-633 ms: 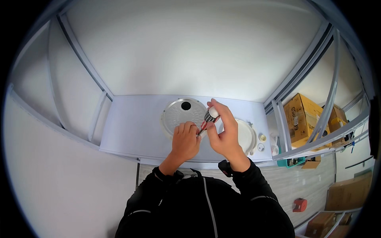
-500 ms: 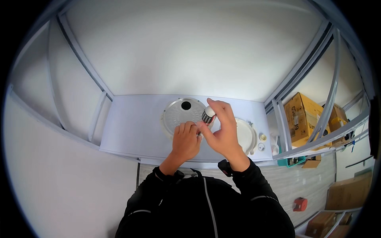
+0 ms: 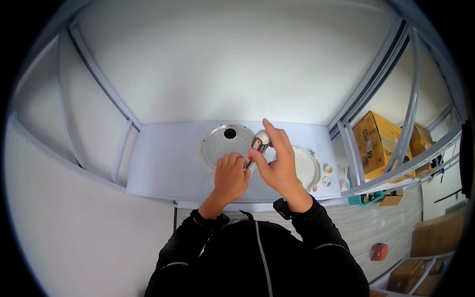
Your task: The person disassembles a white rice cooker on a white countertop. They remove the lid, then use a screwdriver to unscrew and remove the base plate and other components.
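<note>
A round, silvery metal plate (image 3: pixel 217 148) with a black spot near its far rim lies on the white table. My left hand (image 3: pixel 231 177) is over the plate's near right rim, its fingers closed together; whatever they pinch is hidden. My right hand (image 3: pixel 280 166) holds a screwdriver (image 3: pixel 259 142) with a white, grey and red handle between thumb and fingers, the index finger stretched out. Its shaft slants down to the fingertips of my left hand, where the tip is hidden.
Right of my right hand lies a round white cover (image 3: pixel 305 169), partly hidden. Two small round pieces (image 3: pixel 327 170) sit near the table's right end. White frame posts (image 3: pixel 351 156) border the table, with a yellow cardboard box (image 3: pixel 378 143) beyond them.
The screwdriver handle has turned in my right hand: its black patterned side faced up before, its red and grey side now. My left hand keeps its place at the plate's rim.
</note>
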Available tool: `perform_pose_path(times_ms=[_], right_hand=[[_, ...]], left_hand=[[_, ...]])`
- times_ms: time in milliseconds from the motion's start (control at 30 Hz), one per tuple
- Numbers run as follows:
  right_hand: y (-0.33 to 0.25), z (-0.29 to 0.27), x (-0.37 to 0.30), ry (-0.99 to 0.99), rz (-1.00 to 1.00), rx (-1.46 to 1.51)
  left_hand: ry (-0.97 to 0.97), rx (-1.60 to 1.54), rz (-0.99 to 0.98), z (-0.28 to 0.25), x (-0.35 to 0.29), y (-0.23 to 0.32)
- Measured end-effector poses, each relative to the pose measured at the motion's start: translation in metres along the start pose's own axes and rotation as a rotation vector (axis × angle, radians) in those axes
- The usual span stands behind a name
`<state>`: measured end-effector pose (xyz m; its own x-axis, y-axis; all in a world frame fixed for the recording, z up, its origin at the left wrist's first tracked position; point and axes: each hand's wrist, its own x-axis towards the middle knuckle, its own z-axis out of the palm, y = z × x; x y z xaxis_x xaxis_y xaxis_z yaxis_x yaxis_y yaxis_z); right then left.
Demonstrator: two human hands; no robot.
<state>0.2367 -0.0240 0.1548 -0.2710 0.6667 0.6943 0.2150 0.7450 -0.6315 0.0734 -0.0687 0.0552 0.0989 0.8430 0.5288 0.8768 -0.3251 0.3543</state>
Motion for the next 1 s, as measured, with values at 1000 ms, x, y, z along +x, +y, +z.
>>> perform_pose_path(times_ms=[1000], right_hand=[[-0.001, -0.002, 0.001, -0.046, 0.069, 0.171]], left_hand=[[-0.025, -0.037, -0.091, 0.002, 0.000, -0.005]])
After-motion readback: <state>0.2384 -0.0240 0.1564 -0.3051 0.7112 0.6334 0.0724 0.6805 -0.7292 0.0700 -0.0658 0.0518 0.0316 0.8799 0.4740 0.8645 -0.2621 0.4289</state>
